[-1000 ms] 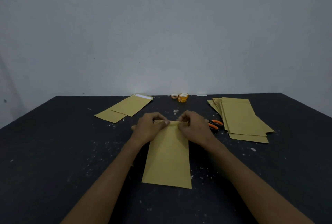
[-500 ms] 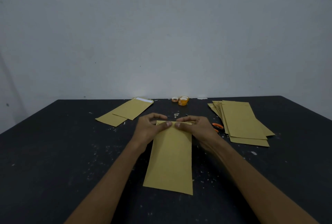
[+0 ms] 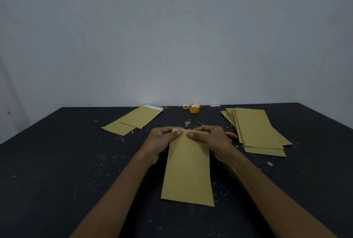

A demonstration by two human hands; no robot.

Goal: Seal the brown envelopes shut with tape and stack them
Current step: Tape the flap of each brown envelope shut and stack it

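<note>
Pinching the envelope [image 3: 188,169] flap: left hand [image 3: 162,140], right hand [image 3: 210,138], both closed on it; risks a crooked crease if thumbs slip.

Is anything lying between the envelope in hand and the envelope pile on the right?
Yes: the orange-handled scissors lie on the table between the held envelope and the right pile, partly hidden behind the right hand.

wall [image 3: 172,37] – plain grey-white, dimly lit | table [image 3: 57,171] – black top, pale specks, set against wall
</note>
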